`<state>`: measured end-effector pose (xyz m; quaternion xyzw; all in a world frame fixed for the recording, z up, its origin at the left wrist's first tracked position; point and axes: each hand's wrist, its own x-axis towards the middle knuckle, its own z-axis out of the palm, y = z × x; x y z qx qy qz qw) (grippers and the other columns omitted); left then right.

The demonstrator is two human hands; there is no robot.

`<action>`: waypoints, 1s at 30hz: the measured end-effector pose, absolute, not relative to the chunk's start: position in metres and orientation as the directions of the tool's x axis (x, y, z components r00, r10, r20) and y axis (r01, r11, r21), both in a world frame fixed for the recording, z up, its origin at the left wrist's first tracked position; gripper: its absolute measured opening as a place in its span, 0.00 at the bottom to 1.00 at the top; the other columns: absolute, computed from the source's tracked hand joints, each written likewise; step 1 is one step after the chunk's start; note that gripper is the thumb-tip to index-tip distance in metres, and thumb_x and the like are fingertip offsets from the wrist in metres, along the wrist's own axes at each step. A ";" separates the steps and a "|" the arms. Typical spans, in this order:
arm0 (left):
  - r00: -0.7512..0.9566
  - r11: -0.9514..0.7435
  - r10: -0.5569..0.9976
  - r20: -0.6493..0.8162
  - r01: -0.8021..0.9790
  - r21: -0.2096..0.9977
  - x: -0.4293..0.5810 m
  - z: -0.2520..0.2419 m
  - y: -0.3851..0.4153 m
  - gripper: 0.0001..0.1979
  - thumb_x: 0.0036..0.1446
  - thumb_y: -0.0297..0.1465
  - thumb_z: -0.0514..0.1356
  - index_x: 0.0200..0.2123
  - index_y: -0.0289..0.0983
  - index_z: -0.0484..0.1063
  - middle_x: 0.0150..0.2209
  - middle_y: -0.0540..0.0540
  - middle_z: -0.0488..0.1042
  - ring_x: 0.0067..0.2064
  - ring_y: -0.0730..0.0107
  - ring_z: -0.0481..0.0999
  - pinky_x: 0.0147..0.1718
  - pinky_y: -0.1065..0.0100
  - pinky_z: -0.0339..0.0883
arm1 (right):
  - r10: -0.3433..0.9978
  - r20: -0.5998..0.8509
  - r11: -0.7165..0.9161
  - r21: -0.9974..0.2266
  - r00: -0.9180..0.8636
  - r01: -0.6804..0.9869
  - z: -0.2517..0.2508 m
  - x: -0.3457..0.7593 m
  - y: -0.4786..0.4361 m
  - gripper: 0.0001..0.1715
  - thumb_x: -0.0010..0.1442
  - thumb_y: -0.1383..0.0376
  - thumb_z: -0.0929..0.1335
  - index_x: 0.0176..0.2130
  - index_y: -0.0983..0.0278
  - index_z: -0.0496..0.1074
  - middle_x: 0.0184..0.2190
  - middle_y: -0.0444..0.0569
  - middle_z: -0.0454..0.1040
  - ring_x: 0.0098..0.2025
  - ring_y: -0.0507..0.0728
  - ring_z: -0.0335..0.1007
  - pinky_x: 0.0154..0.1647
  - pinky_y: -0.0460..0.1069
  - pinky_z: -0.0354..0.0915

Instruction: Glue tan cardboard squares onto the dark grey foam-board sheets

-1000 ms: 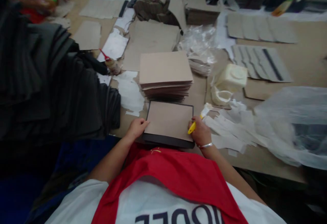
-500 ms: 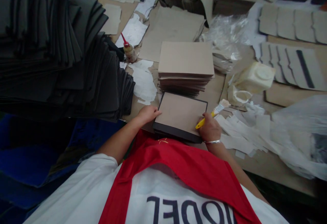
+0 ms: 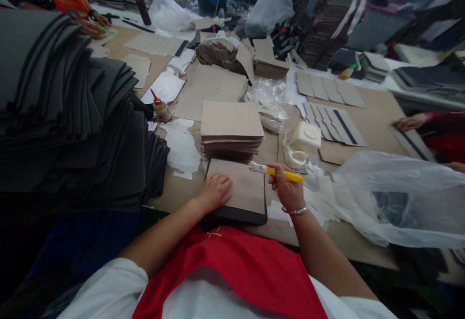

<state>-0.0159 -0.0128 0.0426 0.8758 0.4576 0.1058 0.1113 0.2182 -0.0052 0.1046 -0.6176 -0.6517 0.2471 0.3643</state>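
Right in front of me lies a beige board (image 3: 245,188) on a dark sheet (image 3: 250,215) that shows along its near edge. My left hand (image 3: 217,190) rests on the board's left part, palm down with the fingers laid out. In my right hand (image 3: 288,190) is a paintbrush (image 3: 285,174) with a yellow handle; its bristles point left, over the board's far right corner. Just beyond stands a stack of beige boards (image 3: 232,120). A cut-open white plastic jug (image 3: 305,137) lies to the right of that stack.
Tall piles of dark sheets (image 3: 119,135) stand at the left. A red-tipped bottle (image 3: 160,106) stands behind torn white paper (image 3: 183,147). Clear plastic bags (image 3: 407,198) lie at the right. Co-workers' hands show at the far left (image 3: 90,28) and right (image 3: 410,122).
My left hand has moved from the board's left edge onto its surface. My right hand has turned the brush so its bristles point left over the board. The view has tilted up.
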 end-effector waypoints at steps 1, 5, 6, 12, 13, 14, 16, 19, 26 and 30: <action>0.556 -0.547 0.829 0.066 0.780 0.304 -0.013 0.039 -0.013 0.14 0.56 0.36 0.57 0.46 0.40 0.69 0.49 0.43 0.70 0.51 0.58 0.65 0.50 0.57 0.57 | 0.995 0.102 0.083 -0.833 0.004 0.546 0.106 0.205 0.004 0.26 0.62 0.49 0.57 0.40 0.65 0.70 0.19 0.43 0.69 0.17 0.49 0.62 0.18 0.44 0.59; 0.534 -0.515 0.844 0.039 0.790 0.332 -0.014 0.031 -0.014 0.16 0.56 0.38 0.57 0.47 0.40 0.70 0.50 0.42 0.69 0.52 0.57 0.64 0.50 0.56 0.56 | 0.988 0.017 0.082 -0.901 -0.154 0.427 0.087 0.148 0.041 0.21 0.56 0.49 0.64 0.35 0.64 0.72 0.18 0.42 0.69 0.17 0.49 0.62 0.18 0.43 0.58; 0.531 -0.511 0.847 0.036 0.792 0.335 -0.015 0.030 -0.015 0.17 0.56 0.38 0.57 0.47 0.39 0.70 0.51 0.42 0.69 0.52 0.57 0.64 0.50 0.56 0.56 | 0.980 0.036 0.121 -0.890 -0.197 0.439 0.080 0.138 0.047 0.20 0.56 0.51 0.64 0.35 0.64 0.72 0.19 0.42 0.70 0.19 0.49 0.64 0.19 0.43 0.59; 0.520 -0.509 0.852 0.059 0.798 0.322 -0.015 0.031 -0.017 0.16 0.57 0.38 0.56 0.48 0.40 0.69 0.52 0.44 0.70 0.52 0.58 0.65 0.49 0.57 0.57 | 0.944 0.083 0.269 -0.754 -0.319 0.599 0.075 0.168 0.059 0.14 0.55 0.56 0.65 0.32 0.63 0.75 0.26 0.44 0.75 0.28 0.50 0.68 0.30 0.44 0.62; 0.517 -0.507 0.854 0.059 0.802 0.317 -0.015 0.031 -0.017 0.16 0.57 0.38 0.56 0.48 0.41 0.69 0.52 0.45 0.70 0.51 0.58 0.65 0.49 0.57 0.57 | 0.951 0.072 0.255 -0.735 -0.302 0.629 0.078 0.185 0.057 0.14 0.55 0.56 0.65 0.32 0.63 0.75 0.26 0.44 0.75 0.28 0.50 0.68 0.30 0.44 0.62; 0.513 -0.504 0.856 0.058 0.805 0.312 -0.015 0.031 -0.017 0.16 0.57 0.38 0.56 0.48 0.41 0.70 0.51 0.45 0.70 0.51 0.58 0.65 0.50 0.57 0.57 | 0.959 0.053 0.230 -0.717 -0.277 0.658 0.082 0.202 0.054 0.14 0.55 0.56 0.65 0.32 0.63 0.75 0.26 0.44 0.75 0.27 0.50 0.68 0.29 0.44 0.62; 0.513 -0.504 0.856 0.057 0.807 0.309 -0.014 0.030 -0.017 0.16 0.57 0.37 0.56 0.47 0.41 0.70 0.52 0.45 0.70 0.52 0.58 0.65 0.50 0.57 0.57 | 0.977 0.018 0.165 -0.692 -0.212 0.702 0.089 0.235 0.044 0.15 0.55 0.56 0.65 0.32 0.64 0.75 0.25 0.45 0.75 0.26 0.50 0.67 0.28 0.44 0.61; 0.528 -0.516 0.848 0.046 0.801 0.303 -0.014 0.027 -0.019 0.16 0.57 0.38 0.55 0.48 0.41 0.70 0.52 0.44 0.70 0.52 0.57 0.65 0.51 0.57 0.58 | 0.995 0.021 0.087 -0.702 -0.102 0.707 0.096 0.272 0.021 0.16 0.55 0.55 0.66 0.32 0.65 0.75 0.24 0.45 0.74 0.25 0.49 0.67 0.26 0.44 0.61; 0.538 -0.522 0.843 -0.010 0.823 0.224 -0.006 0.029 -0.017 0.17 0.58 0.39 0.53 0.48 0.40 0.70 0.52 0.42 0.70 0.51 0.55 0.66 0.50 0.56 0.60 | 0.995 0.047 -0.009 -0.850 0.093 0.527 0.098 0.314 -0.057 0.22 0.57 0.52 0.64 0.43 0.65 0.73 0.24 0.44 0.74 0.21 0.48 0.67 0.23 0.44 0.64; 0.519 -0.504 0.854 -0.046 0.845 0.177 0.005 0.041 -0.023 0.16 0.57 0.37 0.54 0.46 0.40 0.71 0.51 0.42 0.70 0.51 0.57 0.66 0.50 0.57 0.60 | 0.994 0.098 0.066 -0.869 0.041 0.490 0.090 0.296 -0.059 0.20 0.58 0.53 0.64 0.41 0.64 0.74 0.26 0.46 0.75 0.22 0.49 0.67 0.23 0.44 0.64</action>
